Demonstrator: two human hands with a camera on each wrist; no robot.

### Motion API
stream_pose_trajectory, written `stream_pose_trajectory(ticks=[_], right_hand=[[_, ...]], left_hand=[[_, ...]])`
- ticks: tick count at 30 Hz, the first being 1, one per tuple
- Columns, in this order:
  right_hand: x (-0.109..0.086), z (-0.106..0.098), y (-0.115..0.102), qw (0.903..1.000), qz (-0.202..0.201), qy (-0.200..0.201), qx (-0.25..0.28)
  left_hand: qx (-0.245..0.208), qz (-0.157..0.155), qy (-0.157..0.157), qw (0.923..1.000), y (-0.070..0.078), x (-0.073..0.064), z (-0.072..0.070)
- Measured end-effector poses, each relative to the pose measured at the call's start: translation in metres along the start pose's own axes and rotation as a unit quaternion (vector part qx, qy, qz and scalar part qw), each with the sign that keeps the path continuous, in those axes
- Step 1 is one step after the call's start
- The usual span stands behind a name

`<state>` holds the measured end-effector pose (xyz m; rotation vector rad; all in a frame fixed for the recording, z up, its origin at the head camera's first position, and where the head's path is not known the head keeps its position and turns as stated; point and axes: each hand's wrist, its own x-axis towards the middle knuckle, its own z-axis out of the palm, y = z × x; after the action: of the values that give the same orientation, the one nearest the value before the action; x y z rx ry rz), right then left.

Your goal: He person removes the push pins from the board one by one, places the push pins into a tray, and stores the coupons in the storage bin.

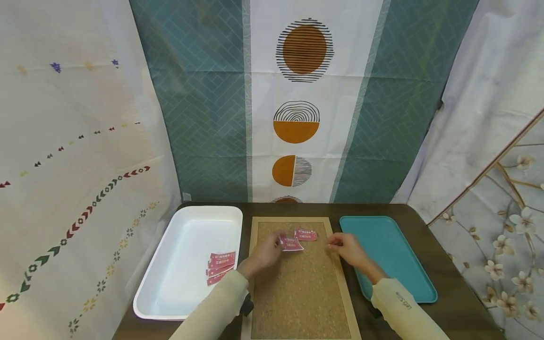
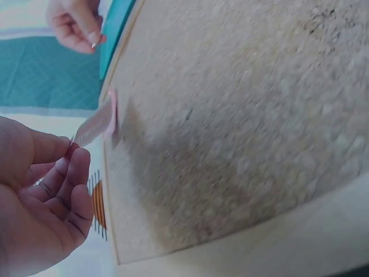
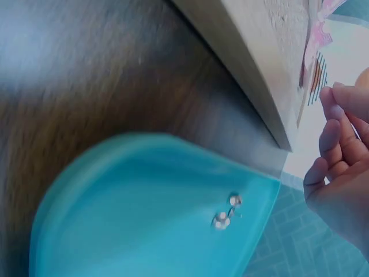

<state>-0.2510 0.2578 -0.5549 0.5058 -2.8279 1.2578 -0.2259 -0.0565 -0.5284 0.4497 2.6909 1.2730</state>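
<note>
My left hand is over the upper cork board, pinching the left edge of a pink coupon between thumb and index finger. Another pink coupon lies on the board just behind it, partly overlapped in the head view. Beside the board's right edge is my right hand, thumb and index fingertips together. A tiny shiny push pin shows between those fingertips in the left wrist view. Several silvery push pins sit in the teal tray below the right hand.
A white tray stands left of the board, with several pink coupons fanned near its right wall. The dark table carries both trays and the framed board. A patterned curtain hangs behind the table.
</note>
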Motion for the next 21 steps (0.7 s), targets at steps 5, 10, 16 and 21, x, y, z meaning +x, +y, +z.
stream_pose_trajectory(ticks=[5,10,16,21], right_hand=[[-0.002,-0.006,0.004,0.9999,-0.004,0.007,-0.007],[-0.004,-0.012,0.009,0.9997,-0.004,0.018,-0.018],[-0.008,-0.021,0.01,0.9995,0.014,0.016,-0.022],[-0.01,-0.026,0.012,0.9994,0.015,0.017,-0.024]], left_hand=[[0.01,0.01,0.018,0.9997,-0.005,-0.003,-0.015],[0.019,0.03,0.03,0.9989,-0.004,-0.006,-0.031],[0.055,0.036,0.048,0.9967,-0.008,-0.006,-0.047],[0.069,0.03,0.066,0.995,-0.013,-0.009,-0.057]])
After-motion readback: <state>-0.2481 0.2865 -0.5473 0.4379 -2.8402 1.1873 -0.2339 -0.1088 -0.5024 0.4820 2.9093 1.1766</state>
